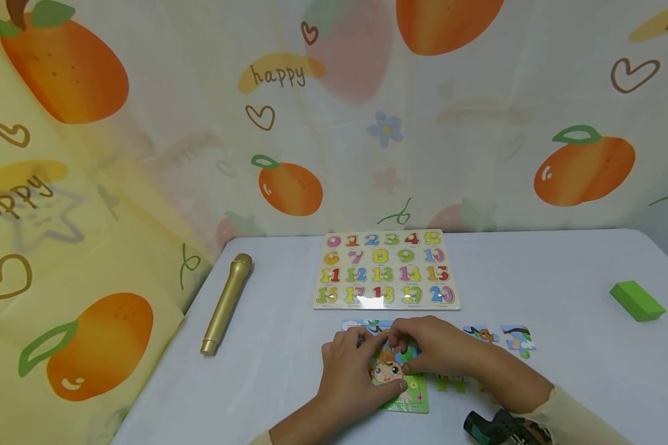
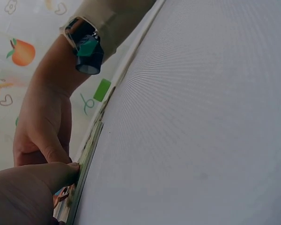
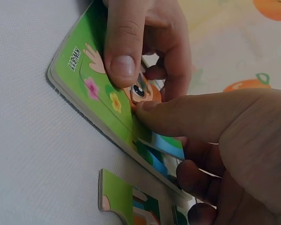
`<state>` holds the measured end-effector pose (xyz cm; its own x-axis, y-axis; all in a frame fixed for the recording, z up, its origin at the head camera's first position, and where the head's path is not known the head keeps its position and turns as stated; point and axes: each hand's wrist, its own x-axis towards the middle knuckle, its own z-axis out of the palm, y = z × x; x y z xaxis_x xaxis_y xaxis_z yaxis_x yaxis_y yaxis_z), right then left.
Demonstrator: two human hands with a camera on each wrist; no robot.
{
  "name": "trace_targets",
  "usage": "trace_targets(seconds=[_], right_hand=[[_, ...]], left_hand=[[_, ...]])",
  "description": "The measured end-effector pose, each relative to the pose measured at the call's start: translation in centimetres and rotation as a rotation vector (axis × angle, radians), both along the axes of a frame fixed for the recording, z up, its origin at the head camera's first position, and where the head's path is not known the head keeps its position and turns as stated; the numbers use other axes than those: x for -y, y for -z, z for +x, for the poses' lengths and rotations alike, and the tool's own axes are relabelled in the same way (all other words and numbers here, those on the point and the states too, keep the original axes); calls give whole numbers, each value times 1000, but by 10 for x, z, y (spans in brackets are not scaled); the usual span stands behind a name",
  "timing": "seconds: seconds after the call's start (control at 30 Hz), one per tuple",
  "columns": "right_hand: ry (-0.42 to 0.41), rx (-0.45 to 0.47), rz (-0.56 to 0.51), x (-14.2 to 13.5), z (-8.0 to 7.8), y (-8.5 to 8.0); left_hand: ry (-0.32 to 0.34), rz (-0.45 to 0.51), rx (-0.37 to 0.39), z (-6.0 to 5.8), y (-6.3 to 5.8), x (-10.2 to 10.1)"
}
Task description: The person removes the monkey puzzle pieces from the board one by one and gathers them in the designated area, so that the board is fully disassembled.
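A jigsaw puzzle board (image 1: pixel 417 402) with a cartoon character on a green ground lies on the table before me. My left hand (image 1: pixel 347 374) holds it from the left, thumb pressed on the lower face and fingers bent over the upper part. From the right, my right hand (image 1: pixel 440 346) pinches a puzzle piece (image 3: pixel 164 144) at the board, its thumb on the picture and fingers curled by the edge. That piece sits slightly raised in the right wrist view. Both hands partly cover the picture. Loose puzzle pieces (image 1: pixel 518 339) lie right of the board, some behind my right forearm.
Behind the puzzle lies a number board (image 1: pixel 386 270) with colourful numerals. A gold microphone-shaped stick (image 1: pixel 227 304) lies at the left, and a green block (image 1: pixel 638 301) at the right. A fruit-print curtain (image 1: pixel 345 142) hangs behind the white table (image 1: pixel 278 383).
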<state>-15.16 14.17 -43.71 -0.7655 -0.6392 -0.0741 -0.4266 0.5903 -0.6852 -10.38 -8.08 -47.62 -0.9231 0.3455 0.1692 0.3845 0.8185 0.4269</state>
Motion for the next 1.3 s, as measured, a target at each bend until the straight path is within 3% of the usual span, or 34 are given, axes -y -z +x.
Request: trace_targets(seconds=[0.5, 1.1, 1.3], right_hand=[[-22, 71, -140, -8, 1, -3], [45, 194, -155, -25, 5, -18], [51, 193, -175, -38, 9, -19]], left_hand=[[10, 6, -16, -1, 2, -1], [4, 7, -34, -2, 5, 1], [-1, 3, -24, -2, 6, 1]])
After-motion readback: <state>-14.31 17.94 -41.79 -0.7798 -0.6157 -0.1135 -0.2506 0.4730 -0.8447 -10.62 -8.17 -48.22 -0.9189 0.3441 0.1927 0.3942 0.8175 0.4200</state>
